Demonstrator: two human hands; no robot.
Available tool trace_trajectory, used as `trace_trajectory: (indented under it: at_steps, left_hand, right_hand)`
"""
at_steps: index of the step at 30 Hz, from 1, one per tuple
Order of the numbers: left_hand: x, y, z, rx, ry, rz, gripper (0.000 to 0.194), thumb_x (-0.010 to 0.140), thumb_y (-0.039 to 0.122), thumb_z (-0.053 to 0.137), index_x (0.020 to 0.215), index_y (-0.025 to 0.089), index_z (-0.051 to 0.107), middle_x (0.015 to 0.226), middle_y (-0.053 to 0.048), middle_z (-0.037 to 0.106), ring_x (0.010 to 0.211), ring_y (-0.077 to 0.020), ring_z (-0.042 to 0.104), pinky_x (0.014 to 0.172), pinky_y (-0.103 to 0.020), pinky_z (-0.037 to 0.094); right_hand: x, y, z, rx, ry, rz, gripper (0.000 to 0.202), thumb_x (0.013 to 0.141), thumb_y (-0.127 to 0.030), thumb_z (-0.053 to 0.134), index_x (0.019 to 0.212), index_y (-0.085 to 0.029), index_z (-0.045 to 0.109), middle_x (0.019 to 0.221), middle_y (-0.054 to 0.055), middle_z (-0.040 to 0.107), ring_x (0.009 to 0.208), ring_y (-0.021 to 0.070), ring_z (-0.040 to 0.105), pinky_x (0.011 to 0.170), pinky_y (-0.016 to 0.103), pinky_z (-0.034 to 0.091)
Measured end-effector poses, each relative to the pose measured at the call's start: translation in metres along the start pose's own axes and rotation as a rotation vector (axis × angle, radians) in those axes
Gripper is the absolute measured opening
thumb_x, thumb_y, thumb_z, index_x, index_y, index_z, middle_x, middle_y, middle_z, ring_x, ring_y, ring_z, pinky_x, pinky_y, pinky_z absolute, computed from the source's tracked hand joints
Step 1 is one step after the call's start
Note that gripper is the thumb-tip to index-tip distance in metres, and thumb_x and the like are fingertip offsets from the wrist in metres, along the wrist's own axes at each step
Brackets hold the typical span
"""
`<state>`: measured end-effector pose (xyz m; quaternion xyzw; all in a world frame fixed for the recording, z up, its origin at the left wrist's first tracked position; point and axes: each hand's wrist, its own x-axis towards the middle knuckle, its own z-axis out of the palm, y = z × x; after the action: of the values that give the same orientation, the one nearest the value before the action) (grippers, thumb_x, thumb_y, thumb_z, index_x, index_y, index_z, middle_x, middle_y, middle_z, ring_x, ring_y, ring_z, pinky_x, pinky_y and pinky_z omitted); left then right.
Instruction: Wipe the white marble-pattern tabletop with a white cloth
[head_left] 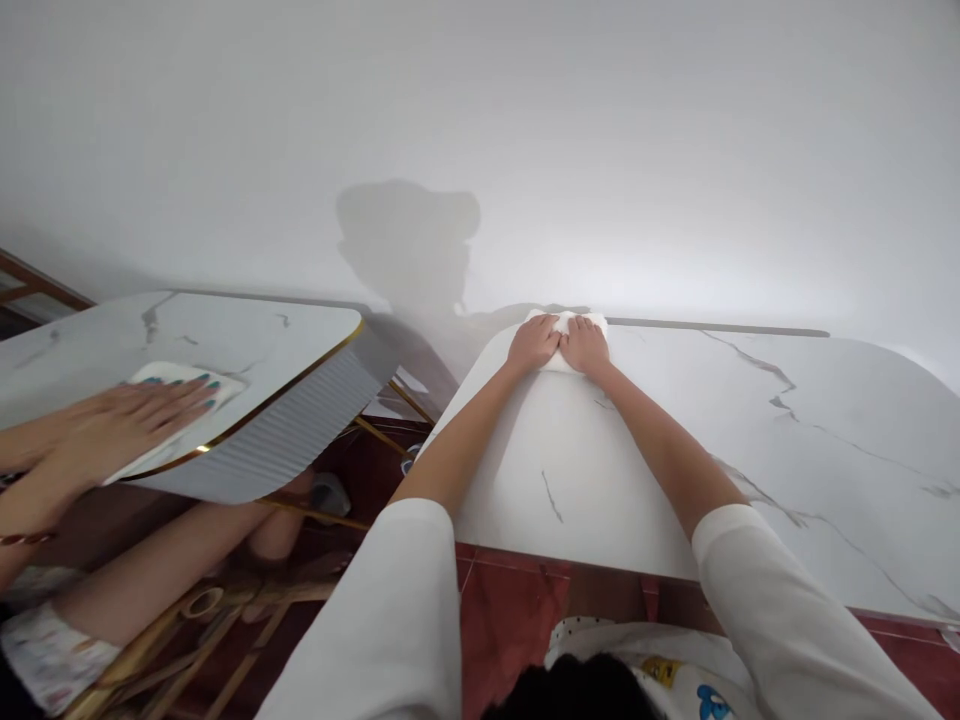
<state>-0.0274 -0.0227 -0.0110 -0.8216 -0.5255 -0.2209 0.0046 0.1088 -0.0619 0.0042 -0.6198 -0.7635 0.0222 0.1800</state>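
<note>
My left hand [534, 342] and my right hand [585, 345] lie side by side on a folded white cloth [559, 364], their thumbs almost touching. Both press it down with fingers bent over it, near the far left corner of a white marble-patterned table [660, 440]. The cloth's far edge reaches the table's edge by the wall. My arms are stretched out straight, in white sleeves. Part of the cloth is hidden under my palms.
At left, another person's hands [142, 415] rest on a white cloth [169, 372] on a second marble-patterned table [225, 325] with a gold trim. A gap with gold legs separates the tables. The white wall [637, 150] stands behind; bamboo furniture [247, 600] is low at left.
</note>
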Motion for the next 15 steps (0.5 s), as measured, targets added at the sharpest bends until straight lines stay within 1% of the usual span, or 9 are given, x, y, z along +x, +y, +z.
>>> trace_trajectory:
  at_steps: [4, 9, 12, 15]
  left_hand:
    - [0.011, 0.001, 0.000, 0.012, -0.012, -0.046, 0.045, 0.091, 0.022, 0.036, 0.132, 0.016, 0.054, 0.140, -0.010, 0.058, 0.131, -0.0238, 0.050, 0.113, -0.040, 0.037]
    - [0.013, 0.006, 0.003, 0.038, -0.015, -0.052, 0.046, 0.092, 0.022, 0.035, 0.134, 0.013, 0.052, 0.139, -0.013, 0.057, 0.130, -0.0253, 0.049, 0.111, -0.042, 0.037]
    - [0.016, 0.017, 0.008, 0.049, -0.018, -0.088, 0.046, 0.092, 0.021, 0.034, 0.134, 0.012, 0.052, 0.140, -0.015, 0.056, 0.131, -0.0271, 0.048, 0.110, -0.044, 0.037]
    - [0.025, 0.035, 0.017, 0.077, -0.006, -0.077, 0.044, 0.093, 0.020, 0.035, 0.133, 0.012, 0.053, 0.137, -0.015, 0.058, 0.129, -0.0279, 0.049, 0.109, -0.044, 0.037]
  right_hand:
    - [0.012, 0.004, 0.002, 0.001, 0.017, -0.004, 0.048, 0.098, -0.024, 0.030, 0.138, -0.003, 0.047, 0.150, 0.020, 0.046, 0.138, 0.0288, 0.039, 0.112, 0.044, 0.031]
    - [0.015, 0.011, 0.004, 0.003, 0.011, -0.036, 0.049, 0.099, -0.024, 0.029, 0.140, -0.003, 0.044, 0.152, 0.019, 0.044, 0.139, 0.0280, 0.037, 0.114, 0.042, 0.028]
    - [0.016, 0.023, 0.001, 0.010, -0.005, -0.051, 0.049, 0.099, -0.024, 0.029, 0.141, -0.003, 0.044, 0.152, 0.018, 0.044, 0.140, 0.0281, 0.036, 0.114, 0.041, 0.027]
    - [0.014, 0.042, -0.006, 0.004, -0.004, -0.040, 0.048, 0.098, -0.023, 0.029, 0.139, -0.004, 0.046, 0.150, 0.017, 0.046, 0.138, 0.0283, 0.038, 0.113, 0.041, 0.028]
